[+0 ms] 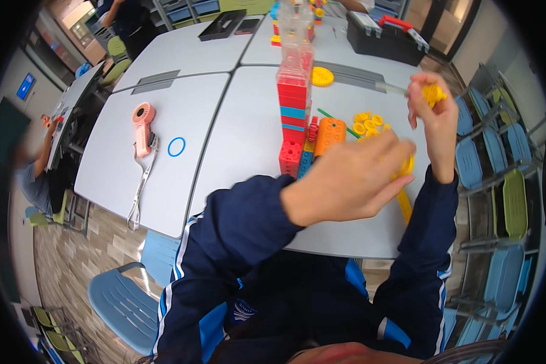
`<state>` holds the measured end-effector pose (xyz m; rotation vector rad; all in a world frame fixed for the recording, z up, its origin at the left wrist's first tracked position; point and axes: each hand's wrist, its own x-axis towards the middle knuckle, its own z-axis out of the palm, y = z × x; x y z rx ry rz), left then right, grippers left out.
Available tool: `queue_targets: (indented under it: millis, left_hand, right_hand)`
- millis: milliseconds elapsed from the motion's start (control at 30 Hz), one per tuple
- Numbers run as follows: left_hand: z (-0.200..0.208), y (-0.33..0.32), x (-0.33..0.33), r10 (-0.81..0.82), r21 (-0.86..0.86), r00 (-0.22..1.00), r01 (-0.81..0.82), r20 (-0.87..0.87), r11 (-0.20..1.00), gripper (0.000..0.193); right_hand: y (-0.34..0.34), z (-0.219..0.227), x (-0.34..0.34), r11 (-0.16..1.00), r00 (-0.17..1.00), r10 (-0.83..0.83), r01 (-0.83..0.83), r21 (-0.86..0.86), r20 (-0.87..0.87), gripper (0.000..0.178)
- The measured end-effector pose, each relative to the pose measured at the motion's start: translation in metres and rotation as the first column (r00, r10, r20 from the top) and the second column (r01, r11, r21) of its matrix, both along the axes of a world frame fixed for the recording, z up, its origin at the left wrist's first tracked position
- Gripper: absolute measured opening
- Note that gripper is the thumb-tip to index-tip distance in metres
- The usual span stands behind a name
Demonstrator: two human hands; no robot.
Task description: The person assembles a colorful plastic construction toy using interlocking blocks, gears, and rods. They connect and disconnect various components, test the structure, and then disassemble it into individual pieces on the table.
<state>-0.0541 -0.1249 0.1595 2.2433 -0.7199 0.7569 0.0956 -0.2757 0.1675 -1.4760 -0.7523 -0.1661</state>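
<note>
My left hand (361,176) is closed round a yellow round piece (408,166), partly hidden by the fingers. Raised to the right, my right hand (435,115) pinches a small yellow toothed piece (432,94). A pale, blurred rod (391,88) shows beside its fingers; I cannot tell if it is held. Several yellow wheels (370,124) lie beyond my left hand, near a green stick (329,114). An orange block (331,134) stands beside a tall tower (293,97) of red, blue and clear blocks. A yellow beam (404,205) lies below my hands.
A yellow gear (322,76) lies behind the tower. Farther off are a black toolbox (385,43) and a black tray (222,24). Leftward lie a pink handheld fan (142,128) and a blue ring (176,147). Blue and green chairs (506,194) line the right; people are at left.
</note>
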Motion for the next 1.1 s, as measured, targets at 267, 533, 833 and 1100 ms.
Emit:
queue_targets:
  millis: [267,533,833,1100]
  left_hand:
    - [-0.093,-0.008,0.046,0.237,0.51,0.969,-0.236,0.065,0.827,0.029]
    - [-0.098,-0.013,0.047,0.346,0.717,0.93,-0.324,0.123,0.618,0.018]
    - [-0.102,-0.009,0.05,0.352,0.825,0.875,-0.45,0.332,0.341,0.017]
    - [-0.099,-0.008,0.055,0.337,0.917,0.927,-0.268,0.162,0.295,0.019]
  right_hand:
    - [-0.028,-0.083,0.006,0.981,0.989,-0.099,0.078,-0.176,-0.112,0.014]
    - [-0.025,-0.114,-0.009,0.991,0.977,-0.101,0.116,-0.07,0.187,0.016]
    - [-0.024,-0.118,-0.014,0.964,0.927,-0.187,0.236,-0.12,0.325,0.015]
    - [-0.025,-0.117,-0.012,0.966,0.958,-0.208,0.233,-0.11,0.198,0.014]
